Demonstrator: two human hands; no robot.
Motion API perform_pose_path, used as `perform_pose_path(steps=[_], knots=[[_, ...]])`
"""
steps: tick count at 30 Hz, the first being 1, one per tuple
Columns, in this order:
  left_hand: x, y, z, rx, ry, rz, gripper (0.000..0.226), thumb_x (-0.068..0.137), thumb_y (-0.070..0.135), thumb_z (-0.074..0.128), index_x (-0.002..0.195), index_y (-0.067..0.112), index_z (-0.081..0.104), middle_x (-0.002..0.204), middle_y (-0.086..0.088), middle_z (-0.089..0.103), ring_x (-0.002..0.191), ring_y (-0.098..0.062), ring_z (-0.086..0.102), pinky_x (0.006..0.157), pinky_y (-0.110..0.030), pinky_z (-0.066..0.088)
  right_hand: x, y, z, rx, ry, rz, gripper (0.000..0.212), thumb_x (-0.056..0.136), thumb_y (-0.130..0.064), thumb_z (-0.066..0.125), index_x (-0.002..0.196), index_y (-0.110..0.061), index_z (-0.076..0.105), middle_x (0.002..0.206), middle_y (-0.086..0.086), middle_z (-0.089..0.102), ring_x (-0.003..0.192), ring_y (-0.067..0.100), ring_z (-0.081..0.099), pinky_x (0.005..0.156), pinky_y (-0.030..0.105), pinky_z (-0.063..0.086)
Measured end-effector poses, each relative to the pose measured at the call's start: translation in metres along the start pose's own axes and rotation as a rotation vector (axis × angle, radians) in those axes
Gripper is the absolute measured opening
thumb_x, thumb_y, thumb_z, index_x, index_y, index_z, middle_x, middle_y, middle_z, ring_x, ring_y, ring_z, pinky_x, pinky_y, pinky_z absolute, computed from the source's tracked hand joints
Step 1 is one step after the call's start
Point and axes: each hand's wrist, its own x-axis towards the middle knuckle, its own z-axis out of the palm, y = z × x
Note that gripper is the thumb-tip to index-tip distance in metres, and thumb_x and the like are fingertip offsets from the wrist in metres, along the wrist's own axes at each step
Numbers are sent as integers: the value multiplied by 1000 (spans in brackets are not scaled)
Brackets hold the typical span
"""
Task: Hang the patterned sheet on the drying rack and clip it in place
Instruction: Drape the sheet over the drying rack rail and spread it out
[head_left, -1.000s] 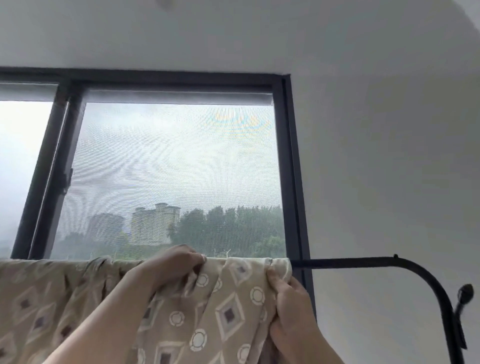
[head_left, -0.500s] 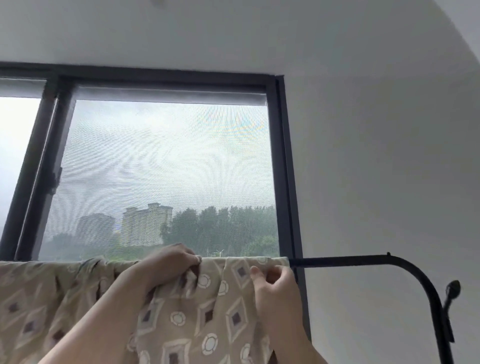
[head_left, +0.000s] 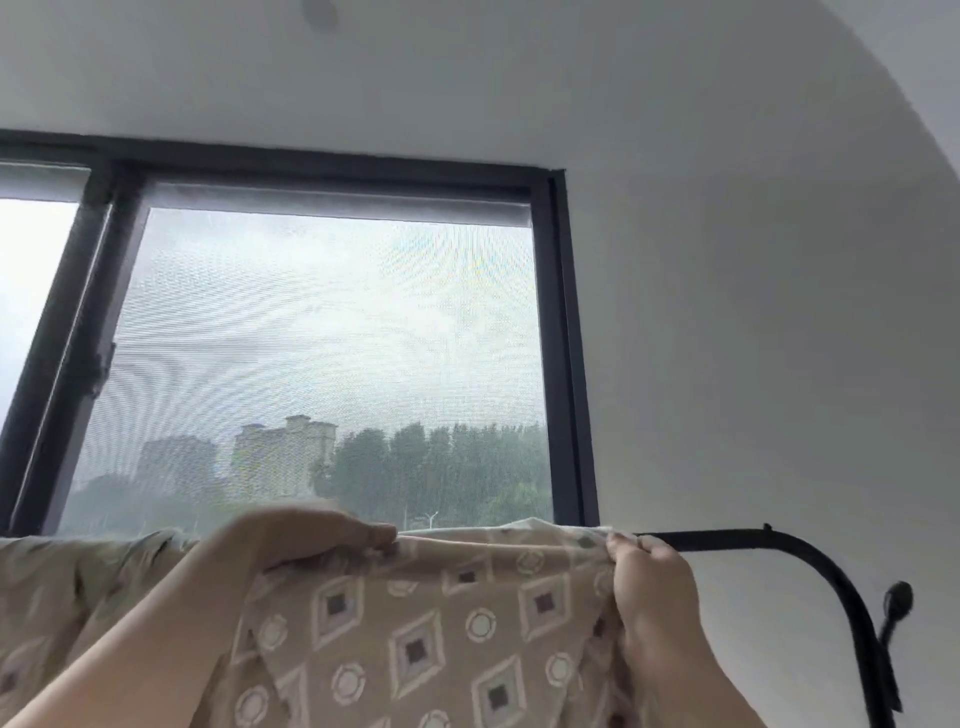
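1. The patterned sheet (head_left: 441, 623) (tan, diamonds and rings) drapes over the drying rack (head_left: 779, 545)
2. The left hand (head_left: 301, 540), raised, grips its top edge with curled fingers
3. The right hand (head_left: 649, 587) pinches its right corner beside the bare rail

- This is a room in a home, most likely a flat.
- A dark-framed window (head_left: 332, 364) with a fine insect screen (head_left: 322, 291) sits under a plain white ceiling (head_left: 467, 78) and beside a plain white wall (head_left: 753, 364).
- Through the screen, a hazy apartment block (head_left: 283, 452) and trees (head_left: 441, 462) suggest a residential area.
- A black metal drying rack (head_left: 727, 538) with a curved end stands in front of the window.
- A patterned sheet (head_left: 441, 623) hangs over the rack's rail, which is ordinary household laundry.
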Motion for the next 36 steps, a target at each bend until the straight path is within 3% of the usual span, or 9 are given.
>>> perform_pose_path(steps=[5,10,12,16,20,23,26,32,36], knots=[[9,-2,13,426,250,87,73,41,90,55,76,27,68,70,12,70,69,-8,65,68,-27,51,1,21,-14,126,41,20,28,95,-21,57,75,-5,68,57,8,64,58,27,60,64,43,50],[2,14,42,807,552,265,65,48,86,53,82,30,52,84,16,58,82,-10,57,69,-28,44,-4,31,-10,253,-58,62,26,92,-34,64,86,-9,72,76,14,73,71,33,69,70,45,58],[4,21,49,771,526,332,62,50,82,57,83,30,49,83,16,53,82,-11,55,69,-29,43,-7,36,-9,165,12,-55,23,90,-31,66,84,-8,64,77,10,68,68,25,63,65,35,51],[15,23,55,670,445,286,60,55,79,61,79,25,47,79,12,55,74,-12,54,67,-30,45,-19,42,-1,50,-77,-139,24,81,-26,78,84,-16,57,80,6,64,72,21,60,72,37,49],[23,22,54,609,443,294,62,55,81,55,72,22,49,71,10,59,68,-10,57,66,-31,48,-18,42,6,-29,-61,-172,13,87,-25,71,82,-26,59,80,0,67,79,19,65,79,39,52],[26,18,51,546,440,308,70,59,88,40,72,21,54,68,7,62,67,-10,60,67,-32,49,-3,26,-4,-92,0,-209,19,91,-24,65,77,-12,60,74,5,65,70,23,61,64,36,48],[24,18,48,558,427,262,76,61,92,28,70,22,57,71,7,64,69,-11,61,68,-32,50,20,6,-25,-127,36,-222,20,92,-17,62,78,-3,58,72,8,61,67,25,56,62,34,43],[16,34,57,659,464,225,59,69,82,47,74,24,54,74,11,59,71,-10,55,65,-28,45,63,-2,-73,-600,73,-340,23,87,-25,62,69,-16,51,67,-2,60,68,21,56,72,40,43],[20,50,72,722,451,242,52,62,75,58,74,27,46,75,12,52,72,-13,52,63,-26,40,80,1,-88,-533,-10,-393,23,90,-13,60,73,-5,47,65,5,52,63,22,48,61,37,39]])
